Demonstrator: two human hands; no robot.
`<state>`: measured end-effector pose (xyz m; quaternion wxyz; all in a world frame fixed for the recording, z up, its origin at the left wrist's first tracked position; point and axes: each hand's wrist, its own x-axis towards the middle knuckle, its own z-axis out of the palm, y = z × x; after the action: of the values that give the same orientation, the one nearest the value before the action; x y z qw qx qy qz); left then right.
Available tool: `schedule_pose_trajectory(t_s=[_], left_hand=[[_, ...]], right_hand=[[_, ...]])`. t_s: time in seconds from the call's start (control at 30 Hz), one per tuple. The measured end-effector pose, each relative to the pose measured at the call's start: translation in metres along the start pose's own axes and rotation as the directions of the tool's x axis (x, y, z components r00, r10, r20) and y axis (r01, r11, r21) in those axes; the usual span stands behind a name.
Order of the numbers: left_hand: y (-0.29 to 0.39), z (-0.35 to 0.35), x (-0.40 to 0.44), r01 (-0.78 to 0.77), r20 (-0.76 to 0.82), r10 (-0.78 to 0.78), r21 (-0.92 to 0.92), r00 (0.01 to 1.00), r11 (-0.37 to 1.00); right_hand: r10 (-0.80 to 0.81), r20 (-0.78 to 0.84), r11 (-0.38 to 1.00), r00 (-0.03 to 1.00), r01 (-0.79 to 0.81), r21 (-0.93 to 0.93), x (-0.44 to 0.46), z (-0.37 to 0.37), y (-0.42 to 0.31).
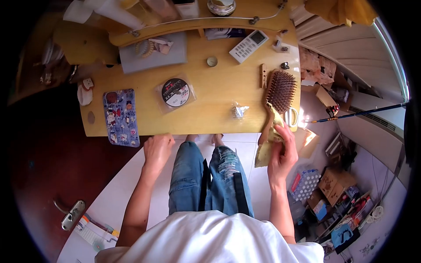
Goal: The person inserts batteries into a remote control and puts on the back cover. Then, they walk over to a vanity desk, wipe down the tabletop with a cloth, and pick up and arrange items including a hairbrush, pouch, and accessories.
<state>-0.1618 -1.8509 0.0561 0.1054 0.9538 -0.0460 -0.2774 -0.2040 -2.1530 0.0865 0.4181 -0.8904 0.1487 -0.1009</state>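
Note:
My right hand [284,151] is closed on a yellow-green cloth [265,151] at the table's front right edge. The cloth's upper end lies against the handle of a brown paddle hairbrush [281,90], bristles up; whether my fingers also grip that handle is hidden. White-handled scissors [291,117] lie just right of the cloth. At the front edge of the wooden table [210,125], my left hand [159,149] is closed in a loose fist, its fingers curled out of sight. The nearest thing to it is a blue patterned pouch [121,117].
On the table are a round-labelled packet [176,93], a small clear plastic packet [239,111], a white remote [248,46], a small round tin [212,61] and a wooden clip [262,75]. A raised shelf [188,25] spans the back. Cluttered boxes [335,184] stand at the right.

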Motion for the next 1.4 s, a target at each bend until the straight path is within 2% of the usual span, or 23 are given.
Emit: schedule_pose_trajectory(t_s=[0.07,0.2,0.3,0.4,0.43,0.5,0.53,0.57,0.63,0.67,0.7,0.77,0.87,0.97,1.07,1.13,1.2,1.23,1.4], left_hand=[[-0.006,-0.006,0.003,0.042,-0.078,-0.044,-0.025,0.996,0.999],[-0.012,-0.010,0.006,-0.017,0.058,0.014,0.062,0.998,0.998],[-0.018,-0.026,-0.009,0.122,0.190,-0.138,0.094,0.972,0.988],[-0.032,-0.042,-0.019,0.144,0.186,-0.155,0.073,0.970,0.987],[-0.032,-0.051,-0.018,0.201,0.168,-0.222,0.131,0.960,0.971],[-0.027,-0.066,-0.014,0.158,-0.108,-0.147,0.104,0.983,0.982],[-0.019,-0.075,-0.010,0.132,-0.245,-0.106,0.093,0.964,0.987],[-0.005,-0.081,-0.004,0.025,-0.315,-0.010,0.043,0.949,0.999],[0.035,-0.069,0.011,-0.179,-0.266,0.125,-0.189,0.956,0.966],[0.055,-0.052,0.019,-0.293,-0.208,0.249,-0.212,0.946,0.932],[0.076,-0.035,0.029,-0.415,-0.176,0.390,-0.142,0.904,0.899],[0.116,-0.011,0.048,-0.406,-0.015,0.406,-0.042,0.914,0.913],[0.132,0.039,0.078,-0.442,-0.078,0.442,0.029,0.893,0.897],[0.118,0.044,0.070,-0.480,-0.069,0.475,-0.071,0.877,0.875],[0.087,0.024,0.039,-0.375,-0.263,0.297,-0.330,0.918,0.866],[0.064,0.007,0.026,-0.235,-0.227,0.149,-0.417,0.962,0.878],[0.044,0.006,0.021,-0.157,-0.238,0.060,-0.415,0.969,0.896],[0.039,0.004,0.020,-0.164,-0.263,0.064,-0.380,0.963,0.910],[0.054,-0.009,0.023,-0.155,-0.233,0.043,-0.489,0.972,0.859]], right_hand=[[-0.010,0.018,1.000,1.000,0.010,-0.004,-0.001,0.003,-0.002],[-0.024,0.033,1.000,0.999,0.024,0.019,-0.001,0.005,-0.008],[-0.025,0.030,1.000,0.999,0.024,0.011,-0.001,0.004,-0.005],[-0.034,0.040,0.999,0.999,0.034,0.001,-0.001,0.003,0.000],[-0.037,0.047,0.999,0.998,0.037,-0.001,-0.001,0.003,0.000],[-0.028,0.064,1.000,0.998,0.028,-0.006,-0.001,0.004,-0.002],[-0.030,0.064,1.000,0.997,0.030,0.009,-0.001,0.006,-0.002],[-0.034,0.064,0.999,0.997,0.033,0.020,-0.001,0.009,-0.003],[-0.028,0.074,0.999,0.997,0.026,0.029,0.001,0.012,-0.004],[-0.024,0.069,0.999,0.997,0.022,0.035,0.002,0.013,-0.006],[-0.024,0.069,0.999,0.997,0.021,0.034,0.004,0.014,-0.008],[-0.045,0.068,0.999,0.997,0.044,0.017,0.010,0.015,-0.011],[-0.080,0.098,0.995,0.992,0.086,-0.056,0.017,0.015,-0.010],[-0.109,0.192,0.984,0.975,0.133,-0.117,0.020,0.034,0.001],[-0.093,0.379,0.947,0.921,0.200,-0.252,0.008,0.072,0.018],[-0.160,0.373,0.862,0.914,0.314,-0.398,0.004,0.105,0.035],[-0.190,0.310,0.873,0.931,0.305,-0.381,0.027,0.122,0.038],[-0.209,0.303,0.871,0.930,0.318,-0.375,0.046,0.127,0.035],[-0.229,0.298,0.894,0.927,0.321,-0.313,0.065,0.136,0.031]])
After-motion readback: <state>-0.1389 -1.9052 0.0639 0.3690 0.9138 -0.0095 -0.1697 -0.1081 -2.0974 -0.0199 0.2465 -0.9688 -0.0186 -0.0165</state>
